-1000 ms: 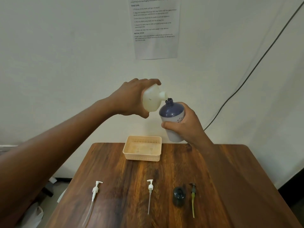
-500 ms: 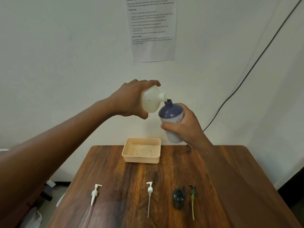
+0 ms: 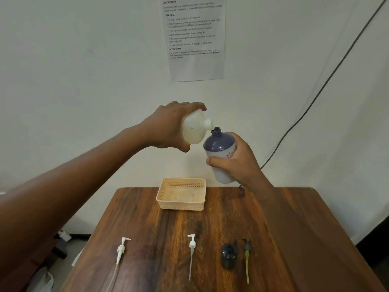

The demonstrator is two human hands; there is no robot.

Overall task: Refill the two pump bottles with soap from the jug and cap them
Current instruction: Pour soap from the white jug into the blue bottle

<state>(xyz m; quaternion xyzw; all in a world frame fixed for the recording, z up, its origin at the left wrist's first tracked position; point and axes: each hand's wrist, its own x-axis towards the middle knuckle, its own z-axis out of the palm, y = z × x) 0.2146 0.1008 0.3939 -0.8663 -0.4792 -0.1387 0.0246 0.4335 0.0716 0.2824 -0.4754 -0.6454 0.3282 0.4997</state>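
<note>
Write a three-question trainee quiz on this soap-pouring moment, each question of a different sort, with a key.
1. True or false: the left hand tips the white jug so its spout meets the open mouth of the blue bottle.
2. How many pump heads lie on the table? A) one B) two C) three
3. Fill in: the right hand grips the blue bottle in the air above the table, behind the ____.

Key: 1 true. 2 C: two white pumps and one dark pump with a yellow tube. 3 basket.
</note>
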